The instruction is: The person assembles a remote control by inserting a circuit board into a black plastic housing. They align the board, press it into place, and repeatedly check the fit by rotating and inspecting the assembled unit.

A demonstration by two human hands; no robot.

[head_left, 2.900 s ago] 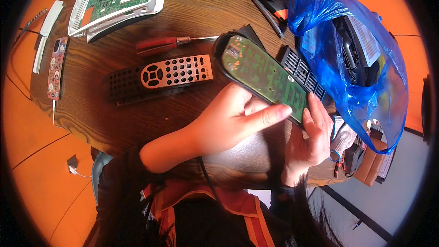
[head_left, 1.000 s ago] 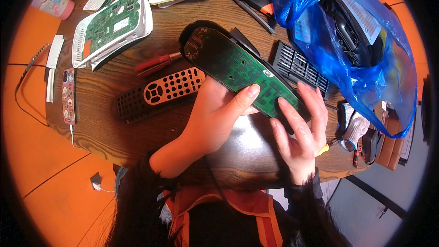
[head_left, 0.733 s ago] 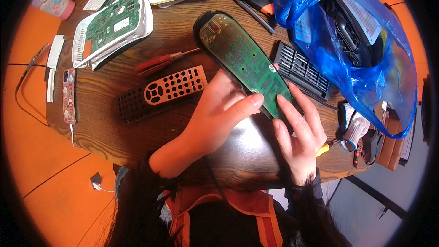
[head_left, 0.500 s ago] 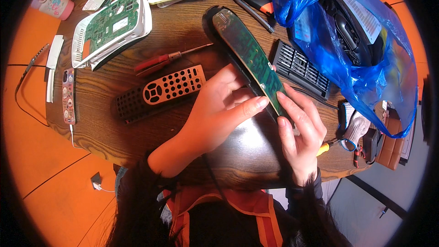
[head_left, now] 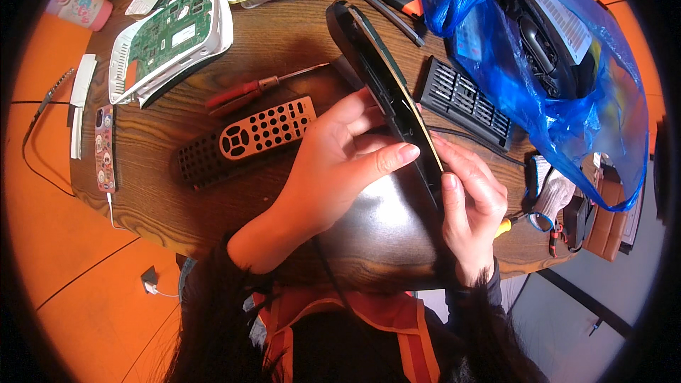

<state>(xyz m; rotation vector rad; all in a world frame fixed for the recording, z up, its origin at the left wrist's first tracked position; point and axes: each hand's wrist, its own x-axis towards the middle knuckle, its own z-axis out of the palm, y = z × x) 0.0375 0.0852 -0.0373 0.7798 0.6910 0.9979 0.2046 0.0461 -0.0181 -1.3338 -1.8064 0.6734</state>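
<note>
Over the middle of the table I hold up an opened remote control, tilted with its far end to the left. Its long black half-shell (head_left: 407, 128) is gripped in my left hand (head_left: 333, 167), thumb along the side and fingers behind. A thin green circuit board (head_left: 386, 58) stands edge-on along the shell, with a narrow gap between the two. My right hand (head_left: 472, 198) pinches the near end, fingers against the board and thumb by the shell. Left of my hands lie the remote's front cover (head_left: 264, 131) with button holes, a black button pad (head_left: 198, 162) and a red-handled screwdriver (head_left: 241, 93).
White housings with green circuit boards (head_left: 174, 32) stand at the far left, near a phone (head_left: 105, 147) on a cable. A blue plastic bag (head_left: 567, 120) with black devices fills the right side. Beside it lie a black slotted part (head_left: 464, 103) and a glove (head_left: 555, 195).
The remote has been turned, so the board's green face has swung out of sight and its edge shows. The gap between board and shell is now visible. My right hand has shifted slightly.
</note>
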